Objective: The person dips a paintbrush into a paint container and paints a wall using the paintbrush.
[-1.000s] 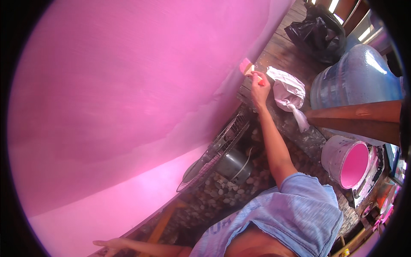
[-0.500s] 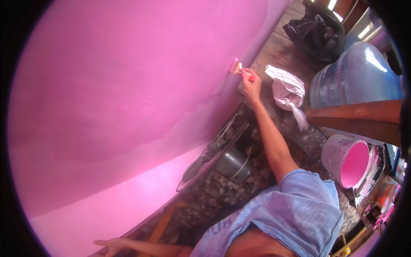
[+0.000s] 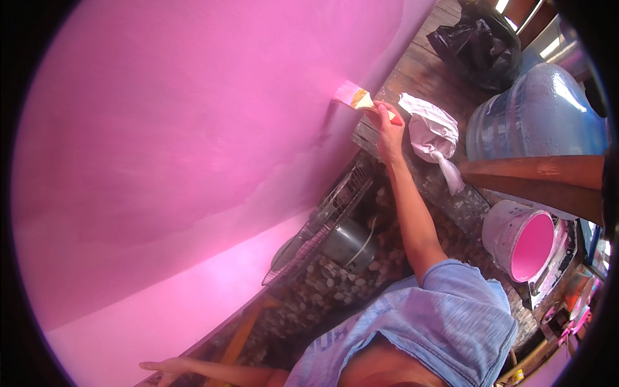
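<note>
My right hand (image 3: 389, 126) is closed round the pale handle of a flat paintbrush (image 3: 362, 100). Pink paint coats the bristles, which point left at the large pink wall (image 3: 193, 142). A dark shadow lies on the wall just below the brush tip; I cannot tell whether the bristles touch the surface. Low on the left, my left hand (image 3: 166, 367) is stretched out beside the bottom part of the wall, its fingers extended and holding nothing. The wall's paint is a deeper pink in the middle, with an uneven edge toward the right and a lighter band below.
A wire fan guard (image 3: 316, 232) and a grey round container (image 3: 351, 246) sit by the wall over pebbles (image 3: 329, 284). On the right are a crumpled white bag (image 3: 433, 132), a black plastic bag (image 3: 480, 51), a big blue water jug (image 3: 535, 119), a wooden post (image 3: 535, 177) and a pink paint bucket (image 3: 500, 235).
My right hand has shifted slightly right, and the brush has swung so its whole bristle head shows, pointing left. My left hand has barely moved.
</note>
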The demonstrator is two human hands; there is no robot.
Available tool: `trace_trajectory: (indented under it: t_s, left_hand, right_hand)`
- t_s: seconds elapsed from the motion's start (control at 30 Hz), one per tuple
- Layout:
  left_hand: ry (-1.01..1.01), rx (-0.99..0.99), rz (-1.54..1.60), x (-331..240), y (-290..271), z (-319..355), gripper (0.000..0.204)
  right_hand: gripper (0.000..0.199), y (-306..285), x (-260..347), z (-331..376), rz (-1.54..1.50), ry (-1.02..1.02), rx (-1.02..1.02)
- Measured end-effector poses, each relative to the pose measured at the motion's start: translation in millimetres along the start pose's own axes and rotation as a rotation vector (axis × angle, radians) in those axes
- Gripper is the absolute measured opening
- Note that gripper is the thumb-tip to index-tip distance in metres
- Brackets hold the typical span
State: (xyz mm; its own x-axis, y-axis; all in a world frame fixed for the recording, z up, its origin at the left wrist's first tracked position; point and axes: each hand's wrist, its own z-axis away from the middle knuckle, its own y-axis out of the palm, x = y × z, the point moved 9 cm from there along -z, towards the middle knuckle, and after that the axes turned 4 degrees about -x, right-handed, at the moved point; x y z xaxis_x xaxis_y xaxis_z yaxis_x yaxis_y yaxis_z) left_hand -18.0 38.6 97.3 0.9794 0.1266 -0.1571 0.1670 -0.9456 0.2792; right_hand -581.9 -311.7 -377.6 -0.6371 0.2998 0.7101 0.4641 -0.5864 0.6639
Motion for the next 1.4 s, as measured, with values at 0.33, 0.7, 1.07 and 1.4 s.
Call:
trace_trajectory:
  t_s: [0.33, 0.7, 1.07, 1.4]
  left_hand:
    - [0.025, -0.006, -0.012, -11, 4, 0, 0.076]
    - [-0.053, -0.016, -0.079, 19, -5, -4, 0.075]
    - [-0.061, 0.001, -0.136, 18, -2, -9, 0.074]
    - [-0.055, 0.002, -0.116, 11, -2, -8, 0.073]
  right_hand:
    - [0.018, 9, -7, 6, 0.155, -0.014, 0.03]
    - [0.016, 17, -9, 12, 0.066, 0.01, 0.09]
    - [0.02, 12, -4, 12, -0.128, 0.084, 0.109]
    - [0.016, -20, -20, 1, 0.413, -0.168, -0.003]
